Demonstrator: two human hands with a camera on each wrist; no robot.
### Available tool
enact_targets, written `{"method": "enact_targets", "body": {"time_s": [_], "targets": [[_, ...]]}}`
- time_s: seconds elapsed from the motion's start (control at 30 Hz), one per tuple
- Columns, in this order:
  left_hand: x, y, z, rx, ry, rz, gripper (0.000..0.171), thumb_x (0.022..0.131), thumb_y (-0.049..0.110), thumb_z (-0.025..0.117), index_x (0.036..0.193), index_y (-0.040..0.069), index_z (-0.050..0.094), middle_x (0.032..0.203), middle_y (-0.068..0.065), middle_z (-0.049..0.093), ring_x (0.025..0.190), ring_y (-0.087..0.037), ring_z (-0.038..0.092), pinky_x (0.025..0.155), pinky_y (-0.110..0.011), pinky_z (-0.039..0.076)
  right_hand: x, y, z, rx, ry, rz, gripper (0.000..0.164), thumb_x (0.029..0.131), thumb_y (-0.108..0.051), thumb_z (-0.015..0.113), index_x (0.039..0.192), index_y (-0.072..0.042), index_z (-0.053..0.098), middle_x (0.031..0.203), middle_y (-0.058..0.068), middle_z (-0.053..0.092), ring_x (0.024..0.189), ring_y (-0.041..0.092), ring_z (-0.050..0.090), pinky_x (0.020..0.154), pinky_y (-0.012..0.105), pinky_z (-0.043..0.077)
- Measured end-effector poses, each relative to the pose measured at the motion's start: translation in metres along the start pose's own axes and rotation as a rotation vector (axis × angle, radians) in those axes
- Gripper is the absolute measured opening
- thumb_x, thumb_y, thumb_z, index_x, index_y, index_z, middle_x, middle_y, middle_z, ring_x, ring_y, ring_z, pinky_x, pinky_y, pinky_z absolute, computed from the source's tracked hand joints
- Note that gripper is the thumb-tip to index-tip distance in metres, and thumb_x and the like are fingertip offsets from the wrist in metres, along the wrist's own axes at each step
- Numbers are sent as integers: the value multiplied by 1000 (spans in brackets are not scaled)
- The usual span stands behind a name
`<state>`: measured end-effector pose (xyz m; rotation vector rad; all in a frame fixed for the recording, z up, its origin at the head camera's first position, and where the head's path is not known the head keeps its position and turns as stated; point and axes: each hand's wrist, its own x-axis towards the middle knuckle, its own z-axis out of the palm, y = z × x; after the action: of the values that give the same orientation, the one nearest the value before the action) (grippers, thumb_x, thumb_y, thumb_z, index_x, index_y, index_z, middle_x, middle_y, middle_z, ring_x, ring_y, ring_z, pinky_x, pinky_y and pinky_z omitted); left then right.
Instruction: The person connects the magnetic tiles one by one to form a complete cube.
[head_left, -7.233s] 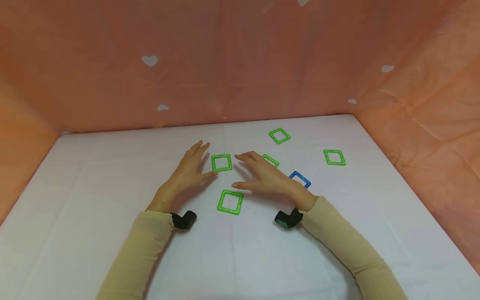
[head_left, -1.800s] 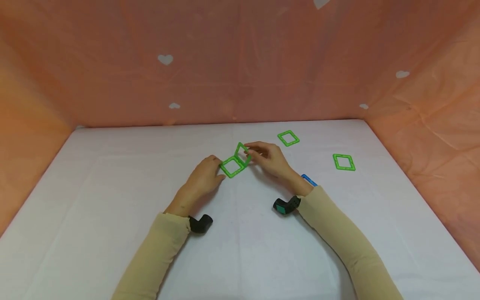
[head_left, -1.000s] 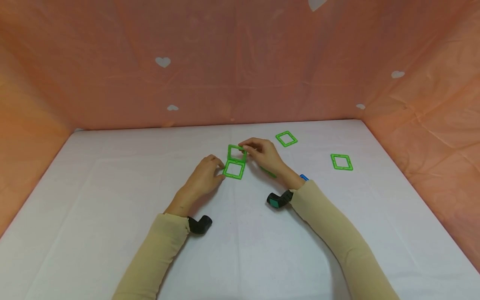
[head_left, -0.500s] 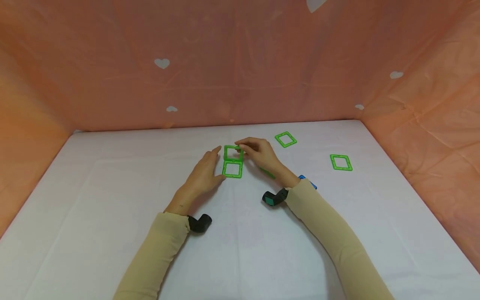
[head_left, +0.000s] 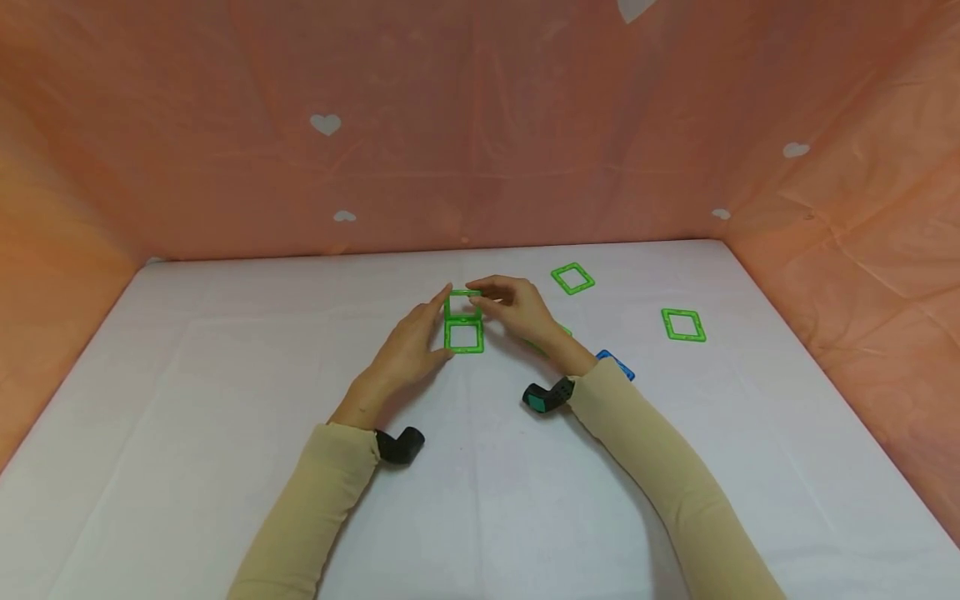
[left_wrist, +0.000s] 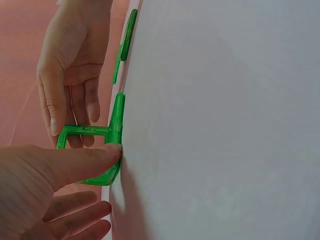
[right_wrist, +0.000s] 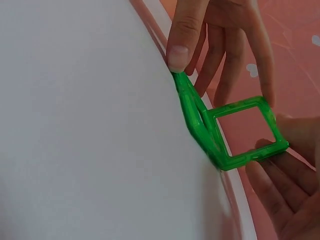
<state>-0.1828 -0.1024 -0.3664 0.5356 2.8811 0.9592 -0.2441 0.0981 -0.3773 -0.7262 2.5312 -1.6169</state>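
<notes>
Our right grip (head_left: 519,308) has a pinch on an upright green square plastic frame (right_wrist: 236,106), edge to edge with a flat green square plastic frame (head_left: 464,350) on our white worktop (head_left: 480,517). Our left grip (head_left: 405,346) is pretty spread, thumb touching the flat one's near corner.

White tabletop (head_left: 187,400), orange walls (head_left: 480,192) with pale hearts (head_left: 326,125)

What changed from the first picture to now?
Two green squares joined, the nearer having moved forward: a flat one and an upright one. The right hand now pinches the upright one; the left hand touches the flat one. Blue square, far square and rightmost square stayed put.
</notes>
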Motion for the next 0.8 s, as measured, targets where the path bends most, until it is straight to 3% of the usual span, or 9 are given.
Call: {"method": "enact_targets", "body": {"time_s": [0.4,0.8], "targets": [[1,-1,1,0,-4,-7,90,83,9,73,154,14,18,133,-22,55,127,-39,48,106,-52,37,-7,3,-7,85,18,44,34,90,-16,68,120,-1,65,118,14,67,102,26,66,74,34,58],[1,0,0,-2,10,-13,89,84,9,73,154,13,17,134,-22,55,123,-40,50,104,-52,39,-23,-1,-31,-79,57,158,38,87,-25,71,120,-8,66,122,8,64,112,25,59,92,39,50]]}}
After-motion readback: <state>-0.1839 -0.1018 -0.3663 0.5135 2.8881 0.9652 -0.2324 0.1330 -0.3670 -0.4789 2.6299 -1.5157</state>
